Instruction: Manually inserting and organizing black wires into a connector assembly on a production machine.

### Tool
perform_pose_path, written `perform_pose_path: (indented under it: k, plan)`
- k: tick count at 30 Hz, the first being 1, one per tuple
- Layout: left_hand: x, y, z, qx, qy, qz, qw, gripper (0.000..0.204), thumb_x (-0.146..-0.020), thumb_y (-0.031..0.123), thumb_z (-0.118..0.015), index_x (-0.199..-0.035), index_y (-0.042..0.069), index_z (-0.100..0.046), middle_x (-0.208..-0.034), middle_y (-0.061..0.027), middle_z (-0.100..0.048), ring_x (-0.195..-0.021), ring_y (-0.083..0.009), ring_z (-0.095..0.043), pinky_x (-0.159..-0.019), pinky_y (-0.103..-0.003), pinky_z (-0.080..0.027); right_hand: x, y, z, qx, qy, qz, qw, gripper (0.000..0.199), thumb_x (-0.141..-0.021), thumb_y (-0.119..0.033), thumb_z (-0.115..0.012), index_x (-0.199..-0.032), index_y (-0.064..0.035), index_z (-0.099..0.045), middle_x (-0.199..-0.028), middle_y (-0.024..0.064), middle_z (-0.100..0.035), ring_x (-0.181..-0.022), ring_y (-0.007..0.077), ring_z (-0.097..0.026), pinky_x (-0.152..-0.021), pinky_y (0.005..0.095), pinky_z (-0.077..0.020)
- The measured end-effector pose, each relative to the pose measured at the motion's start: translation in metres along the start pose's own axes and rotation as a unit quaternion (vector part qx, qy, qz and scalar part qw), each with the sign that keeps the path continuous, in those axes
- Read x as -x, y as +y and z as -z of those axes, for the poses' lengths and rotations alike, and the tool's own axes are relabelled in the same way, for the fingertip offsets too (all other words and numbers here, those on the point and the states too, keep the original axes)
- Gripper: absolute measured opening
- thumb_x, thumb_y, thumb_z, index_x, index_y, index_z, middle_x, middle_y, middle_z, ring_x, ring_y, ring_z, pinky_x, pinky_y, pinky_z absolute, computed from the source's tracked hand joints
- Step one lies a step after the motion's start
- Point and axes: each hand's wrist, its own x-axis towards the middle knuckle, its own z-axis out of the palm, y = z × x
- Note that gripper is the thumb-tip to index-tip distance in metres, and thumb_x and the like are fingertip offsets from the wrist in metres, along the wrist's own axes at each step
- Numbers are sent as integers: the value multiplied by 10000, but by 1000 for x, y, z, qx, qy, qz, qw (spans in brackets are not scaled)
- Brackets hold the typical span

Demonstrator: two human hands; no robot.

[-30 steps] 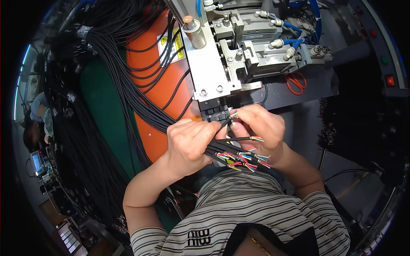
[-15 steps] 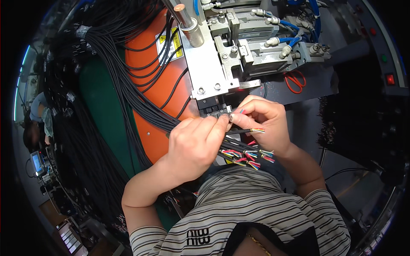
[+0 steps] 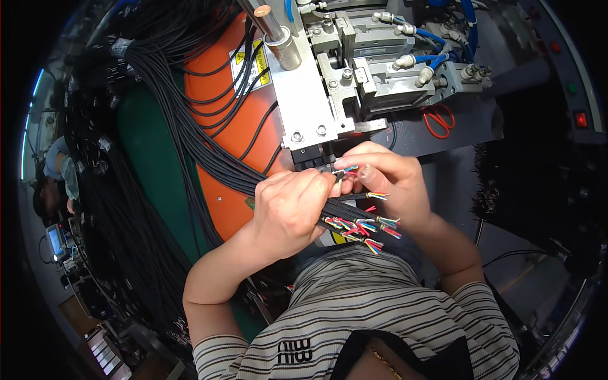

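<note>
My left hand (image 3: 290, 206) is closed over a bundle of black cables (image 3: 345, 208) just in front of the machine's small black fixture (image 3: 308, 156). Cut cable ends with thin red, blue, yellow and white wires (image 3: 361, 226) stick out to its right. One cable's coloured wires (image 3: 350, 170) stand at its fingertips, beside the fixture. Over these wires is my right hand (image 3: 396, 187), its forefinger stretched along them and its thumb drawn apart at their ends. Fingertips of both hands overlap here, so part of the grip is hidden.
A metal press plate (image 3: 310, 101) with a vertical post (image 3: 283, 47) rises beyond my hands. Pneumatic cylinders (image 3: 392, 82) with blue hoses stand at the right, near orange-handled scissors (image 3: 438, 120). Long black cables (image 3: 174, 107) cross the orange panel (image 3: 212, 161) at left.
My right thumb has moved away from the forefinger, and the coloured wires between them show more. My left hand has shifted slightly, with the cable ends moving a little.
</note>
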Motion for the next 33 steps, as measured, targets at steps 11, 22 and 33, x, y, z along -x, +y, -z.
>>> perform_pose_path:
  k: [11,22,33]
  plan:
    - [-4,-13,3,122,-17,-22,992,258,-660,57,-742,-847,27,-567,-683,-77,-580,-572,-265,-598,-516,-339,-456,-10,-5,17,-146,-75,-108,981,163,-896,76,-604,-1037,71,-686,-1040,159,-641,-781,141,-645,-675,236,-537]
    - [-6,-6,14,221,-91,98,966,118,-691,-3,-662,-763,19,-572,-628,-75,-557,-528,-219,-574,-519,-312,-450,-17,-23,16,213,-95,61,971,147,-838,43,-665,-984,52,-681,-938,114,-663,-684,107,-622,-533,220,-491]
    - [-4,-9,7,121,-73,23,990,254,-619,54,-766,-789,25,-580,-628,-99,-576,-536,-279,-588,-508,-346,-449,-15,-13,22,104,-98,-52,988,75,-839,13,-684,-909,34,-672,-876,52,-650,-628,47,-550,-527,198,-431]
